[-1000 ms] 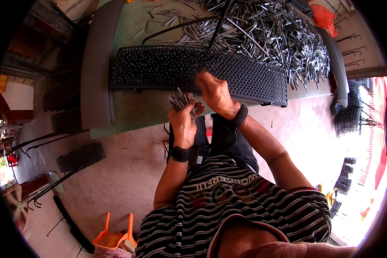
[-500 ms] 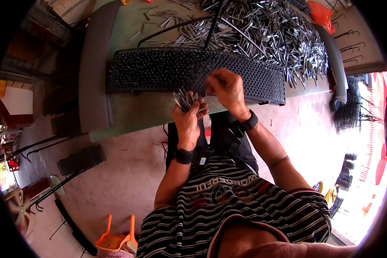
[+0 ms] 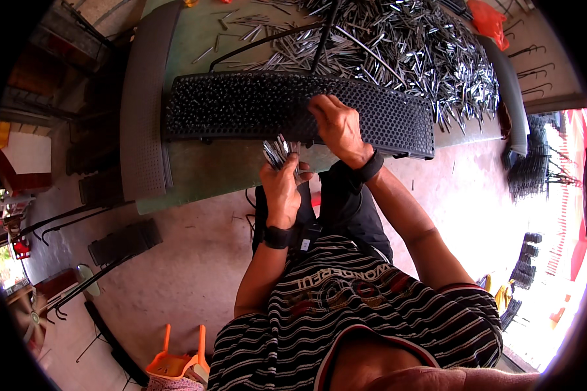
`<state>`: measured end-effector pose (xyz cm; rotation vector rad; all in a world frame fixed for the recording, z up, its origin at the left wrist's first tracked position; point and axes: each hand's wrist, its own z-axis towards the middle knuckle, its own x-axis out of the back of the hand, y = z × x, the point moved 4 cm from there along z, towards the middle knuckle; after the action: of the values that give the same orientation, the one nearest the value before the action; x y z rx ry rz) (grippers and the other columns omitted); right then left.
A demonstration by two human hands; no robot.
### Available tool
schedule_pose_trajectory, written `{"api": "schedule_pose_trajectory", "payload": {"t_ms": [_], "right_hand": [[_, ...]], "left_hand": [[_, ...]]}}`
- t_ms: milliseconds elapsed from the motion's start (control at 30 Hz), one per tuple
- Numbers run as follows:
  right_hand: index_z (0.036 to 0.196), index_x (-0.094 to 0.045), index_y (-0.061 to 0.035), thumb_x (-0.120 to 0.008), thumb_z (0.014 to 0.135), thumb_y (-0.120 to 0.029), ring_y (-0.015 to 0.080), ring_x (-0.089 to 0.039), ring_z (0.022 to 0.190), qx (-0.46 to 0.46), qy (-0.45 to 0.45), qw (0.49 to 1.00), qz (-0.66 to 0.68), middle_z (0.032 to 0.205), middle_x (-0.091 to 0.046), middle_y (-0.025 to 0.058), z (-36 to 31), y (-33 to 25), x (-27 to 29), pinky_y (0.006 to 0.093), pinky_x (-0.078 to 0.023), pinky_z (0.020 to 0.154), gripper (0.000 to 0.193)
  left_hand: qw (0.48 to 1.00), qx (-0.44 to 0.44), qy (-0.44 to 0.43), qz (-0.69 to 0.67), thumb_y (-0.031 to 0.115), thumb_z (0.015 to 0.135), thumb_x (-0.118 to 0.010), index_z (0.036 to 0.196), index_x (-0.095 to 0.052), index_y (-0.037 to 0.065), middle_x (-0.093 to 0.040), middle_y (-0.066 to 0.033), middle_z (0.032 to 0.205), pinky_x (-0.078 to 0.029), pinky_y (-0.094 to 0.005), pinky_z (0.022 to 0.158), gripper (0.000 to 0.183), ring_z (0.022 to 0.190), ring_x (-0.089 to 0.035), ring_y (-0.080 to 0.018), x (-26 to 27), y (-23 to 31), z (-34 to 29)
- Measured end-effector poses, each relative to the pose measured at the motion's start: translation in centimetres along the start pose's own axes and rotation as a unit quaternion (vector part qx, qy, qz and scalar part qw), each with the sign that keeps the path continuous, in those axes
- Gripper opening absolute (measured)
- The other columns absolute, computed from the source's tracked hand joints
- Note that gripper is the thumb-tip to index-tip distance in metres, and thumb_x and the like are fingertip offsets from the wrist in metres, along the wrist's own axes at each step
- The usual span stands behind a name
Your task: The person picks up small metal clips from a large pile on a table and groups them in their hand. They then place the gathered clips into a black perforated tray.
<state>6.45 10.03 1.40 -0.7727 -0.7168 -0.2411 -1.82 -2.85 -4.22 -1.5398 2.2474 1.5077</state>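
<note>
My left hand [image 3: 282,194] is closed around a fan of slim, shiny metal pieces [image 3: 278,149], their ends sticking up past the fingers. Just beyond it lies a long black rack [image 3: 398,124] with rows of round holes. Many of its holes on the left and middle are filled with upright dark pieces, while the right part shows open holes. My right hand [image 3: 339,129] is over the rack's middle, thumb and fingers pinched near the border between filled and open holes. What those fingertips hold is hidden.
Behind the rack, a big heap of loose metal pieces [image 3: 411,45] covers the green tabletop [image 3: 209,173]. A thin black rod frame [image 3: 261,45] rises over the rack. Grey perforated sheets [image 3: 147,111] stand along the table's left side. An orange plastic stool [image 3: 173,365] is on the floor behind me.
My right hand has moved from close beside the left hand's bundle up and slightly left onto the rack. My left hand stays nearly in place, still gripping its metal pieces.
</note>
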Motion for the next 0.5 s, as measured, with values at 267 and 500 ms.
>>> {"api": "schedule_pose_trajectory", "payload": {"t_ms": [267,500], "right_hand": [[0.082,-0.063,-0.0056,-0.062,0.077,-0.01,0.0304,-0.059,0.064,-0.004,-0.065,0.99,-0.122,0.073,-0.059,0.0093,0.7,0.0,0.1,0.0366,-0.045,0.053,0.006],[0.08,-0.063,0.0018,-0.064,0.075,-0.007,0.0148,-0.062,0.056,-0.169,-0.176,0.952,0.188,0.064,-0.063,0.0116,-3.0,-1.4,0.1,0.0272,-0.047,0.051,0.01]], "left_hand": [[1.0,0.005,-0.006,-0.011,0.0,0.082,-0.059,0.097,-0.058,0.001,-0.06,-0.0058,0.084,-0.051,-0.0279,0.048,0.016,0.061,-0.058,-0.0151,-0.5,0.6,-0.6],[0.998,0.005,-0.008,-0.062,0.002,0.082,-0.061,0.095,-0.061,0.0,-0.062,-0.0088,0.083,-0.054,-0.0332,0.054,0.013,0.066,-0.061,-0.0201,-0.5,-0.1,0.1]]}}
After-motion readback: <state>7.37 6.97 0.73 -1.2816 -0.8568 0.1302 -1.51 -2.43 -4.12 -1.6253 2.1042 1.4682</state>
